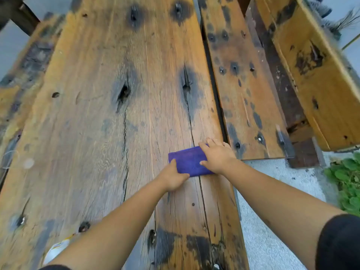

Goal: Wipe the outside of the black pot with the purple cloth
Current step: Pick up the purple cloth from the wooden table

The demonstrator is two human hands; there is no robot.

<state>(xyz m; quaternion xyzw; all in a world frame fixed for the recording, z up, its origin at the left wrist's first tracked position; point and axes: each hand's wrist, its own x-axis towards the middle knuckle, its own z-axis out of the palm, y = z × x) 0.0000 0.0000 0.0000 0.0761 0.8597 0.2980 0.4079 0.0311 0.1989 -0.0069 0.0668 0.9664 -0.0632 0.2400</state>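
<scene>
The purple cloth lay folded into a flat rectangle on the wide wooden plank, close to that plank's right edge and the dark gap beside it. The left hand pinched the cloth's near left corner, thumb on top and fingers curled at its near edge. The right hand lay flat over the cloth's right end, fingers spread and reaching to its far edge, pressing rather than closing. A black pot was not in view. To the left and beyond the cloth the plank was bare, weathered and cracked. A narrower plank ran to the right, with concrete ground and green leaves past its end.
</scene>
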